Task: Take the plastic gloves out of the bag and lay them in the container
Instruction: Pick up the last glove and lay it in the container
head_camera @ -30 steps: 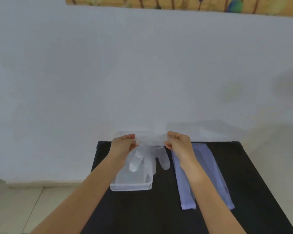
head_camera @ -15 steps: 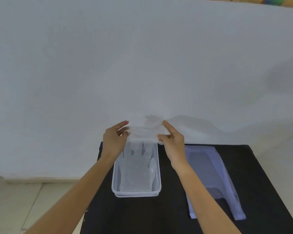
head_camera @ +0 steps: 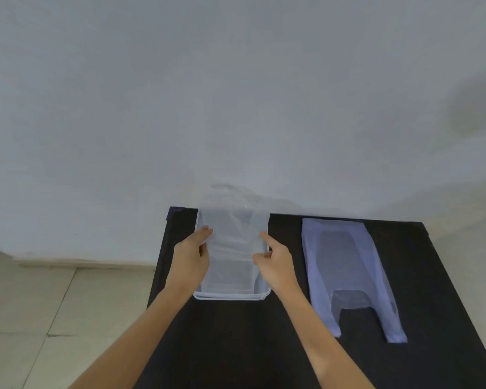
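A clear plastic glove [head_camera: 233, 242] lies stretched over the clear rectangular container [head_camera: 232, 296], which stands on the left part of the black table. My left hand [head_camera: 192, 255] pinches the glove's left edge and my right hand [head_camera: 275, 261] pinches its right edge, both over the container. The glove's far end reaches past the container's back rim. A pale blue plastic bag [head_camera: 345, 268] lies flat on the table to the right of my right hand, handles toward me.
The black table [head_camera: 236, 346] ends just left of the container, with tiled floor [head_camera: 54, 310] below. A plain white wall [head_camera: 236, 108] rises directly behind the table's far edge.
The glove hung in the air from both hands a second ago; now both hands have come down and toward me, spreading it flat over the container.
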Demonstrator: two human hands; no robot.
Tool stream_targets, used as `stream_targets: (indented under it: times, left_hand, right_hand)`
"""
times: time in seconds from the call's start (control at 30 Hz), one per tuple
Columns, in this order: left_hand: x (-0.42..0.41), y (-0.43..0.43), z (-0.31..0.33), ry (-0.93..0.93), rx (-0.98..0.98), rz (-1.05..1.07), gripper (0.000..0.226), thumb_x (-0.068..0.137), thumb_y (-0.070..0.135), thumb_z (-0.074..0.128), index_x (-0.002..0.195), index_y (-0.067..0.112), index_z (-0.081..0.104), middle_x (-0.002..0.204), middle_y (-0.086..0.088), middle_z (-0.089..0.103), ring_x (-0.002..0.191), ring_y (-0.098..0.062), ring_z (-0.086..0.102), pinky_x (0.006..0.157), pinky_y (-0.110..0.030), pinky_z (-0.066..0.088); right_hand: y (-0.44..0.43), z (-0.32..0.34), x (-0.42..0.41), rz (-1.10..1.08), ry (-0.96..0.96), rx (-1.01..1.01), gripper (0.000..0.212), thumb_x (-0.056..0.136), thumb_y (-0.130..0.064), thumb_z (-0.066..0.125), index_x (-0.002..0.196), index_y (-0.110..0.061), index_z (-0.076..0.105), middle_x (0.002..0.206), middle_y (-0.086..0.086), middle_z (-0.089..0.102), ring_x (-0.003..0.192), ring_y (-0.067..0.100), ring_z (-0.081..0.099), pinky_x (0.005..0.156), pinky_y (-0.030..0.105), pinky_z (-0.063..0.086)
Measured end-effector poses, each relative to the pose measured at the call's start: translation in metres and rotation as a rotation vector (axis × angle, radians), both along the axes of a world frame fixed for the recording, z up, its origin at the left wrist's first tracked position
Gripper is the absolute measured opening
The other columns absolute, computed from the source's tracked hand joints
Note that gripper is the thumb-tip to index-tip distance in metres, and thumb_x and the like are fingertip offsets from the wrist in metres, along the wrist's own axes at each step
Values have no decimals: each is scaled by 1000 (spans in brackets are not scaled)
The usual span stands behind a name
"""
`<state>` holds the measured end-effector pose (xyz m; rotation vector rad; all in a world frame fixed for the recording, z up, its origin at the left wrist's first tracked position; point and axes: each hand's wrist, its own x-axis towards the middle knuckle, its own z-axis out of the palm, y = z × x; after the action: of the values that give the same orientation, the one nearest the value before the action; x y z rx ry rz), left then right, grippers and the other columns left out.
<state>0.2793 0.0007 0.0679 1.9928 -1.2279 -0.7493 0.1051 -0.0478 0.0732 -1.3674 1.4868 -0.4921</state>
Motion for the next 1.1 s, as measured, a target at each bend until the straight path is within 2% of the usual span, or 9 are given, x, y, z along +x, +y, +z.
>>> stream_targets:
  times: [0.07,0.2,0.3,0.4,0.47,0.63,0.8,0.9,1.1]
  left_hand:
    - [-1,1,-7,-30,57,-36,39,94,-1,48,131,7,55,141,-7,52,130,-22,49,109,-25,29]
    - [-4,2,-17,-74,194,-80,41,96,2,46,137,7,49,146,-8,47,133,-24,46,111,-32,29]
    - [-7,1,-20,-145,284,-116,44,96,5,49,140,7,44,147,-7,45,131,-26,48,110,-35,33]
    - [-10,0,-23,-219,355,-172,45,95,5,50,140,7,42,147,-7,44,128,-26,51,108,-33,35]
    - [-11,0,-25,-251,382,-205,45,95,4,50,139,8,43,146,-7,44,126,-26,53,107,-31,37]
    - [-9,-4,-33,-318,463,-269,38,93,7,55,130,10,49,132,-8,55,112,-25,61,99,-30,45]
    - [-9,-4,-38,-395,460,-321,44,92,6,55,135,11,45,133,-7,53,113,-25,60,97,-31,47]
    - [-12,-4,-42,-457,431,-332,37,93,7,53,129,13,52,129,-5,57,111,-23,60,91,-31,50]
    - [-15,-11,-50,-655,326,-366,37,96,19,51,132,20,54,148,-1,43,144,-24,26,115,-37,27]
  right_hand:
    - [2,-3,1,48,57,3,63,90,2,54,148,-13,36,59,-4,49,39,-3,47,50,4,40]
    - [6,-7,5,129,128,4,59,91,2,52,147,-9,37,66,-11,47,47,1,52,50,4,41]
    - [8,-10,9,174,177,-2,46,91,1,53,137,-2,48,78,-4,55,69,7,55,64,7,45]
    - [8,-15,13,201,226,25,42,92,-1,53,134,1,49,115,13,61,103,22,61,83,17,43]
    - [8,-19,16,220,252,44,40,93,-2,53,133,0,50,130,16,57,114,26,57,86,18,40]
    - [7,-34,22,263,334,66,34,92,-6,55,126,-3,52,125,12,56,114,25,56,86,20,42]
    - [7,-44,26,238,383,86,32,91,-5,56,123,-6,53,123,12,57,109,25,57,82,23,45]
    - [8,-48,25,226,415,90,35,93,-7,57,127,-6,51,125,10,55,113,26,57,81,22,44]
    - [14,-55,26,185,425,62,29,91,-4,59,119,-6,54,119,10,57,93,14,53,76,21,48]
